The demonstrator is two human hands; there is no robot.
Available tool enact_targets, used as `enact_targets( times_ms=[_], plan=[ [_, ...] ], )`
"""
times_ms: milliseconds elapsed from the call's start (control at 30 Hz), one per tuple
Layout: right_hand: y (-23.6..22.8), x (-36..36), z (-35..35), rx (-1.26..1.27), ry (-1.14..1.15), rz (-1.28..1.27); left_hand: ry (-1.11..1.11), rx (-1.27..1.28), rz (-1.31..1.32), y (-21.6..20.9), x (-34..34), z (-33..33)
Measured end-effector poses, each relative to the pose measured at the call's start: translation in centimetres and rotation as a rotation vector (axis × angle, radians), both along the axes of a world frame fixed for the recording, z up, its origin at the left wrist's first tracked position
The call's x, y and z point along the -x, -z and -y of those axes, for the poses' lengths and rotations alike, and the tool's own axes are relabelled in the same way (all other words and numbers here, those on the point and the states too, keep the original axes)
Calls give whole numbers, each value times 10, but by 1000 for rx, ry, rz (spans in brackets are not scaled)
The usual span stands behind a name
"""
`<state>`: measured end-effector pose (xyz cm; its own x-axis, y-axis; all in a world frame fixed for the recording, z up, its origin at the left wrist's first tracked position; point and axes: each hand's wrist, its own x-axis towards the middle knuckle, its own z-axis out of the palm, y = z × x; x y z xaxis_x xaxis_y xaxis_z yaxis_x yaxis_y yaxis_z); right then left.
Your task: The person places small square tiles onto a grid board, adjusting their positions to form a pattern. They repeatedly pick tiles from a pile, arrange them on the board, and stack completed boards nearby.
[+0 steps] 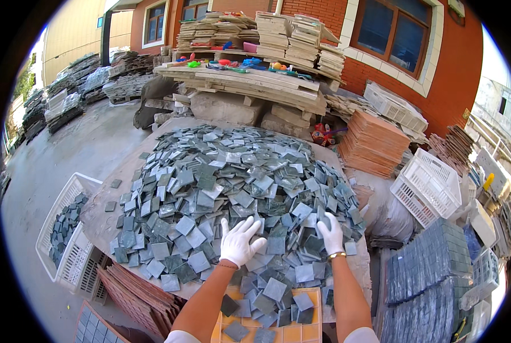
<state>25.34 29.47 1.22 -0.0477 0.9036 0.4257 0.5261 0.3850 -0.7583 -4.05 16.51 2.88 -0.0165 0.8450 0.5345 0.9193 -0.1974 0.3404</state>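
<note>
A wide heap of small square grey-green stone tiles covers the table in front of me. My left hand, in a white glove, rests on the near part of the heap. Its fingers are spread, and nothing shows in its grasp. To its right my right hand, also gloved, lies against tiles at the heap's right side with its fingers stretched out. Between my forearms, at the table's near edge, is a yellow tray with a grid of squares. Several loose tiles lie on it, some overlapping.
A white plastic crate of dark tiles stands at the left. Reddish sheets lean below it. On the right are stacked dark tile blocks, a white crate and orange-pink slabs. Boards with colourful small items are behind.
</note>
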Motion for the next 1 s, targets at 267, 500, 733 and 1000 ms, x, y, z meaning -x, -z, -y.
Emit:
enact_targets(
  times_ms=[267, 500, 733, 1000],
  plan=[
    [-14, 24, 51, 18, -212, -121, 280, 156, 518, 15, -35, -5],
    [-5, 19, 23, 92, -180, -178, 338, 180, 601, 17, -37, -12],
    [-26, 67, 96, -2, -359, -367, 368, 239, 781, 20, -48, -10],
    [-19, 52, 127, 285, -597, -628, 626, 322, 979, 8, -36, 42]
  ],
)
